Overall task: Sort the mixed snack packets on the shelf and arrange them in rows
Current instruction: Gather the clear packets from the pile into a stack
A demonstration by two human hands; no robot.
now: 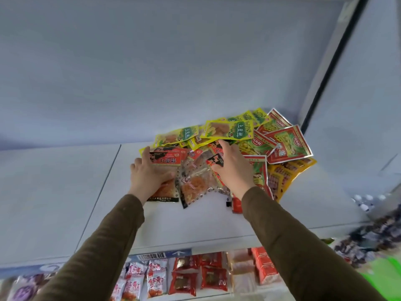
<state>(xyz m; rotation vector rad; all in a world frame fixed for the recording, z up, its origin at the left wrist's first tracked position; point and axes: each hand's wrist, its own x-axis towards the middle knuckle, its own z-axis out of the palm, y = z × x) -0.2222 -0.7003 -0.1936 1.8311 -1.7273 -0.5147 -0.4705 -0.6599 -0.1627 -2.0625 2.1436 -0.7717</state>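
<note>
A mixed heap of snack packets lies on the white shelf [178, 224], right of centre. At the back are yellow-green packets [230, 129]; to the right, red-bordered green packets [288, 144] and an orange-yellow packet [286, 177]. In front lie red-and-black packets [167, 158] and clear packets with orange contents [195, 185]. My left hand [149, 177] rests flat on a red-and-black packet at the heap's left edge, fingers straight. My right hand [233, 168] lies on the middle of the heap, its thumb against a small red-and-black packet [216, 160]; whether it pinches it is unclear.
The shelf's left half [54, 192] is bare white board, with a seam running front to back. A grey back wall and a right side panel [358, 105] close the shelf in. Below the front edge, a lower shelf holds rows of red and white packets [186, 274].
</note>
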